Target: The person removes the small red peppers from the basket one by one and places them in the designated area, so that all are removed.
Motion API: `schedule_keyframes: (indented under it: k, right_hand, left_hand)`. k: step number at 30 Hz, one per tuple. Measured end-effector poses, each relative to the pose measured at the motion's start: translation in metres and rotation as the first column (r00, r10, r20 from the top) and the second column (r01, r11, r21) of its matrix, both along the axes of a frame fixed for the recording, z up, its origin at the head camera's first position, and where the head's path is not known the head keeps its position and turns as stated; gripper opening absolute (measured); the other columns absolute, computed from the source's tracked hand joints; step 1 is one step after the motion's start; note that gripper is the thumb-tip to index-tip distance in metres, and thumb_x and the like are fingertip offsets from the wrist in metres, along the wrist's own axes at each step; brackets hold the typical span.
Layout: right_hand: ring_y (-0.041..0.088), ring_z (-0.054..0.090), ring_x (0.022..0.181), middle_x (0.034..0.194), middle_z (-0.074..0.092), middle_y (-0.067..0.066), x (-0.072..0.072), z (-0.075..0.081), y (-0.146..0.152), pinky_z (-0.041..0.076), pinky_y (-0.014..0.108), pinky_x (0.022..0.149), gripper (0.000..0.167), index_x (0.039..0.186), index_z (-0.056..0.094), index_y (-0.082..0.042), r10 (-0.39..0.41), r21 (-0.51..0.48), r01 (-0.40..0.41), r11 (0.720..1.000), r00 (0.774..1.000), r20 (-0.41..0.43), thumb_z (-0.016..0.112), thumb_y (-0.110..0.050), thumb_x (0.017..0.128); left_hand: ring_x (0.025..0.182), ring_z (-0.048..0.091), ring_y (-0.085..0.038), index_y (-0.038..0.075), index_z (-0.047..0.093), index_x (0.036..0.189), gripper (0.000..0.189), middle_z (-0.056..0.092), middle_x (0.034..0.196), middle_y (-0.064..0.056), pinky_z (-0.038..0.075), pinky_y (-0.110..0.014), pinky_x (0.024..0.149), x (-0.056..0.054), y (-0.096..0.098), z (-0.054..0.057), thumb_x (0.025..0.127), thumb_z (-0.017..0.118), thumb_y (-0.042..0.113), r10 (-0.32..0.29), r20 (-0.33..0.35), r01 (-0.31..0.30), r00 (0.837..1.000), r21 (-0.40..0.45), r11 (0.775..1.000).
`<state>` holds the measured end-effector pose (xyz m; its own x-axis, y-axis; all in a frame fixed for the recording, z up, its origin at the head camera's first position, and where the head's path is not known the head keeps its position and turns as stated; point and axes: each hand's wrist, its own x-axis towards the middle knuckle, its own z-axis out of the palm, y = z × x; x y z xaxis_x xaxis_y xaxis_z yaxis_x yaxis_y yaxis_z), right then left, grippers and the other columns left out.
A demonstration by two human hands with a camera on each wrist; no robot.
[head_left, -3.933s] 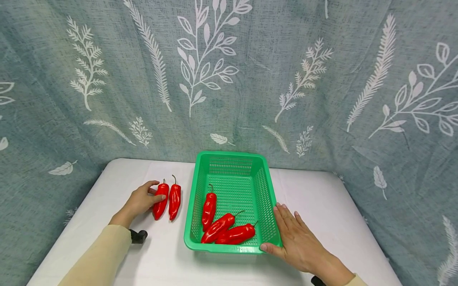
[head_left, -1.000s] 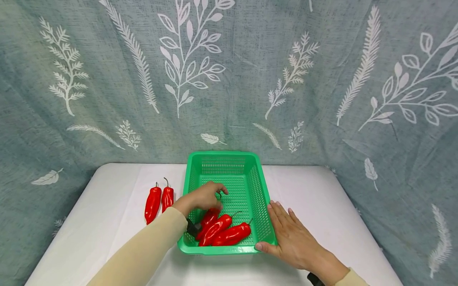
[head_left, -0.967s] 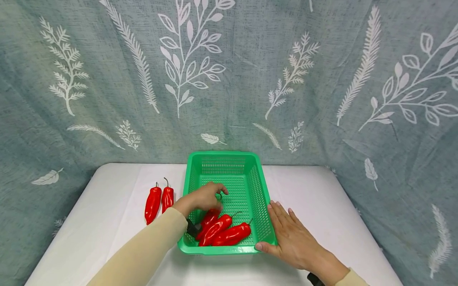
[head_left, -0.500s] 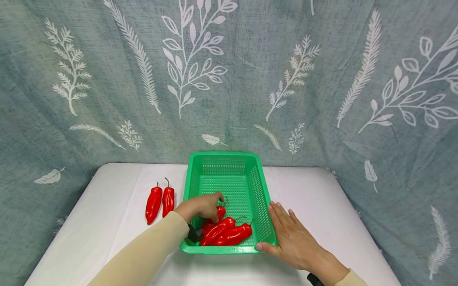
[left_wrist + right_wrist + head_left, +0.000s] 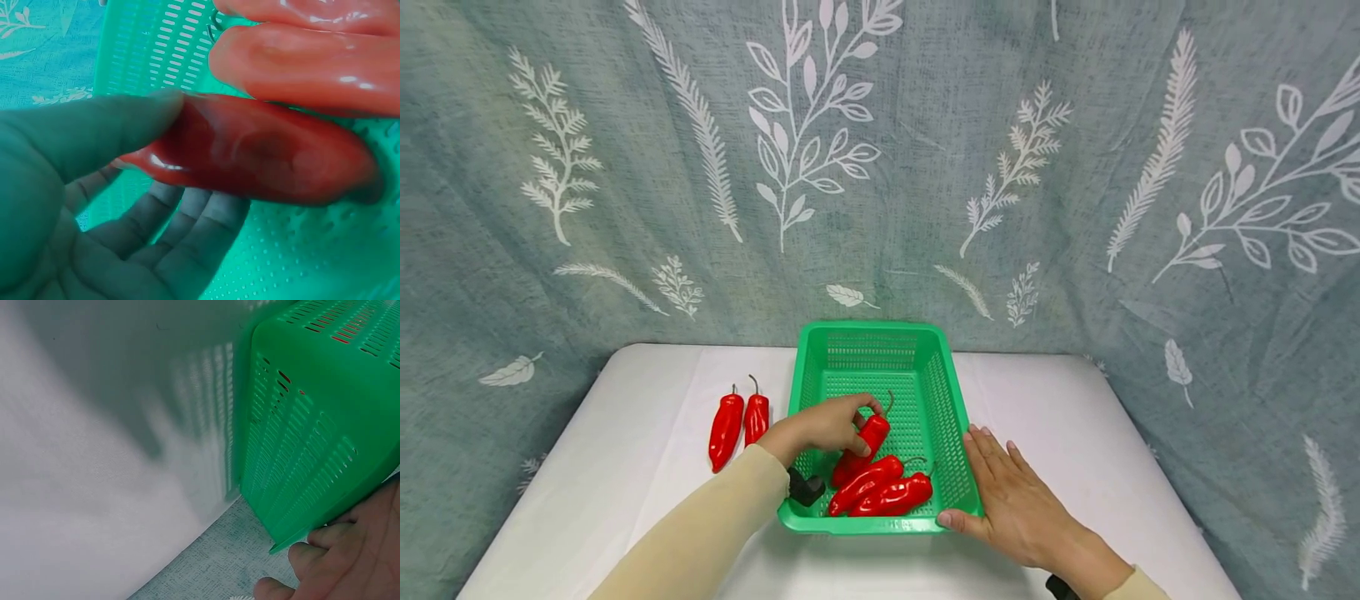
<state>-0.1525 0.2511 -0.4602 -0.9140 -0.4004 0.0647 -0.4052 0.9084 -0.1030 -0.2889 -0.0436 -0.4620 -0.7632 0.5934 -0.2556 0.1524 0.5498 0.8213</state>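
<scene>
Inside the green plastic basket (image 5: 880, 524), my left hand (image 5: 831, 425) grips a red pepper (image 5: 854, 462) between thumb and fingers, its stem pointing up and away. In the left wrist view the thumb lies on one side of that red pepper (image 5: 250, 150) and the fingers bend under the other. Two more red peppers, a middle one (image 5: 867, 485) and a front one (image 5: 897, 496), lie side by side at the basket's near end. My right hand (image 5: 1018, 500) rests with straight fingers against the basket's right side, thumb on its near corner.
Left of the basket, two red peppers, one (image 5: 726, 433) and another (image 5: 757, 417), lie on the white table (image 5: 647, 433). Behind the table hangs a grey-green curtain (image 5: 880, 275) with white leaf prints. The basket's far floor (image 5: 880, 383) is bare mesh.
Over the last second my left hand has taken hold of the leftmost pepper in the basket and shifted it slightly right. Earlier it was at the peppers on the table. The right hand stays put.
</scene>
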Motion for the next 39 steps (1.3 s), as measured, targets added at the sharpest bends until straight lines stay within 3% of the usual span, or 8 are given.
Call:
schedule_keyframes:
  k: [6,11,19,29,39]
  right_hand:
    - [0.040,0.026,0.160,0.171,0.030,0.020,0.000,-0.002,0.000,0.029,0.063,0.125,0.108,0.163,0.029,0.004,-0.003,-0.007,0.003,1.000,1.000,0.001,0.051,-0.078,0.096]
    - [0.040,0.028,0.159,0.171,0.031,0.019,0.000,-0.002,0.000,0.031,0.063,0.124,0.108,0.163,0.030,0.004,0.002,-0.004,-0.002,1.000,1.000,-0.010,0.051,-0.078,0.096]
    - [0.040,0.028,0.159,0.171,0.032,0.020,0.000,-0.003,0.000,0.031,0.063,0.124,0.108,0.162,0.031,0.005,0.006,-0.010,-0.006,1.000,1.000,-0.011,0.052,-0.077,0.096]
    - [0.040,0.027,0.159,0.171,0.030,0.020,0.000,-0.003,0.000,0.030,0.064,0.124,0.108,0.162,0.031,0.006,0.003,-0.018,-0.003,1.000,1.000,0.006,0.052,-0.077,0.096]
    - [0.041,0.029,0.159,0.170,0.032,0.021,-0.001,-0.004,0.000,0.030,0.064,0.124,0.109,0.161,0.032,0.007,0.006,-0.026,-0.006,1.000,1.000,-0.010,0.053,-0.078,0.095]
  left_hand:
    - [0.101,0.065,-0.026,0.021,0.059,0.128,0.048,0.065,0.117,-0.010,0.064,-0.040,0.077,0.001,-0.003,0.003,0.089,0.078,0.000,-0.005,-0.005,0.006,1.000,0.060,0.998]
    - [0.099,0.065,-0.026,0.019,0.057,0.131,0.048,0.061,0.123,-0.014,0.063,-0.040,0.077,0.002,-0.007,0.009,0.091,0.076,-0.001,0.005,-0.032,-0.001,0.999,0.136,0.991]
    - [0.108,0.068,-0.028,0.021,0.052,0.140,0.053,0.058,0.133,-0.014,0.064,-0.043,0.082,0.003,-0.019,0.018,0.095,0.075,0.005,0.060,0.018,-0.062,0.998,0.243,0.968]
    - [0.115,0.068,-0.028,0.026,0.051,0.147,0.059,0.059,0.137,-0.013,0.062,-0.046,0.088,0.006,-0.039,0.031,0.096,0.076,0.011,0.159,0.008,-0.155,0.987,0.291,0.944]
    - [0.120,0.068,-0.030,0.025,0.048,0.152,0.062,0.058,0.142,-0.013,0.060,-0.046,0.094,0.008,-0.067,0.038,0.097,0.074,0.012,0.203,-0.035,-0.181,0.979,0.325,0.928]
